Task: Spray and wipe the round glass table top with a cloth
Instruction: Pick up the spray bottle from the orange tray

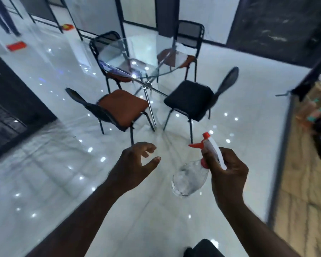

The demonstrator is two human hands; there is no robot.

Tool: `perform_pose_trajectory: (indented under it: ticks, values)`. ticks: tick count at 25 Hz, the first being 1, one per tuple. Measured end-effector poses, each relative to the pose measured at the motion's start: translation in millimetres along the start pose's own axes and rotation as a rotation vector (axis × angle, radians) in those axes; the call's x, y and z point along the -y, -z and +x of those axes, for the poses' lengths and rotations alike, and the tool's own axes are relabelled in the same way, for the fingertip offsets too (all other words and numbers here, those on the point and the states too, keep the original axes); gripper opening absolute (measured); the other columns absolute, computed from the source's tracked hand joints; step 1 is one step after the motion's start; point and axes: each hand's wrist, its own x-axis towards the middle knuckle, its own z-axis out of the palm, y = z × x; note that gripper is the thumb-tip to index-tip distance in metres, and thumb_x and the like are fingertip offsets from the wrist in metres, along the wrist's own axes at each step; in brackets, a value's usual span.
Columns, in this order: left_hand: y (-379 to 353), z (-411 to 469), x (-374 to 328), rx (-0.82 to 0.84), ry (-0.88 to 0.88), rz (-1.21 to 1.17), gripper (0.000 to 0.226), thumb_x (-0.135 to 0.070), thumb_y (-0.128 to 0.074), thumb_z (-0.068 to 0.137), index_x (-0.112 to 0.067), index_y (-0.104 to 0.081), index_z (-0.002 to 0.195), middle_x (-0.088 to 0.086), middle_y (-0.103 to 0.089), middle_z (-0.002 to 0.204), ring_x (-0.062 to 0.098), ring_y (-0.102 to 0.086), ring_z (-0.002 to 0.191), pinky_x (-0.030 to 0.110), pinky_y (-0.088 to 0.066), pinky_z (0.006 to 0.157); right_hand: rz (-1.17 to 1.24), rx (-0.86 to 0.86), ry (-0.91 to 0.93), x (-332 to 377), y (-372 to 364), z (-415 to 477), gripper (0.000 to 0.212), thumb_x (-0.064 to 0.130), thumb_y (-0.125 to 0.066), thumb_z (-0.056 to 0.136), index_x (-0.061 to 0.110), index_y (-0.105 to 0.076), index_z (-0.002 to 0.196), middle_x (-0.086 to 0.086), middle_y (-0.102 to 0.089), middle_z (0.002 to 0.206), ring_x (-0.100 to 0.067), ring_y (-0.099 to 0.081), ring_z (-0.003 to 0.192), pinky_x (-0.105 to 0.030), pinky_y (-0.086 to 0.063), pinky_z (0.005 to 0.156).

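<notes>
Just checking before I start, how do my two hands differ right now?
The right hand is closed around the spray bottle at its neck; the left hand is open, fingers curled, holding nothing. The left hand reaches slightly farther forward than the right. Both hover over the floor, short of the glass table.

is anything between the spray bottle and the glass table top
Yes. Two chairs stand on the near side: the brown-seat chair and the black-seat chair. The right hand holds the spray bottle short of the glass table top.
</notes>
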Motion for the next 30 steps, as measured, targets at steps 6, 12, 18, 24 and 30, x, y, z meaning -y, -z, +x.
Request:
perform_pose_trajectory:
  ticks: [6,12,18,24,30]
  values:
    - [67.6,150.9,56.9,-0.131,0.025,0.062,0.04,-0.055,-0.074,0.089,-0.03,-0.069,0.119,-0.016,-0.07,0.115,-0.005,-0.066,0.096,0.009,-0.053,0.075,0.342,0.234,0.108,12.9,-150.4,169.3,0.012,0.036,-0.085,0.09,0.029,-0.076,0.091,-0.015,-0.072,0.088,-0.028,-0.073,0.069,-0.037,-0.062,0.064]
    - [105.3,313.9,91.0,-0.209,0.116,0.103,0.047,-0.051,-0.075,0.091,-0.021,-0.07,0.126,-0.007,-0.072,0.122,0.005,-0.069,0.101,0.02,-0.058,0.082,0.251,0.551,0.077,-29.4,-249.1,345.5,0.024,0.023,-0.066,0.1,0.001,-0.063,0.109,0.002,-0.074,0.079,-0.021,-0.065,0.061,-0.031,-0.054,0.059]
    - [106.2,429.9,150.0,-0.214,0.243,0.032,0.039,-0.046,-0.077,0.09,-0.024,-0.07,0.122,-0.013,-0.07,0.115,-0.006,-0.066,0.097,0.006,-0.05,0.073,0.102,0.681,0.029,-78.9,-325.8,455.5,0.036,0.038,-0.069,0.098,0.003,-0.078,0.101,-0.016,-0.074,0.089,-0.029,-0.067,0.065,-0.035,-0.054,0.06]
    - [87.8,561.9,258.4,-0.149,0.305,-0.095,0.031,-0.04,-0.078,0.09,-0.025,-0.073,0.117,-0.015,-0.07,0.114,-0.004,-0.065,0.104,0.017,-0.053,0.086,-0.124,0.685,-0.029,-155.2,-410.2,546.9,0.035,0.036,-0.068,0.1,0.002,-0.072,0.093,-0.015,-0.07,0.084,-0.04,-0.072,0.078,-0.055,-0.063,0.057]
    - [67.6,696.0,381.5,-0.014,0.423,-0.08,0.036,-0.032,-0.075,0.093,-0.016,-0.072,0.125,0.0,-0.07,0.129,0.011,-0.066,0.116,0.022,-0.048,0.101,-0.365,0.676,-0.201,-213.8,-501.4,648.7,0.022,0.015,-0.07,0.105,-0.002,-0.069,0.09,-0.023,-0.068,0.085,-0.037,-0.071,0.076,-0.043,-0.066,0.059]
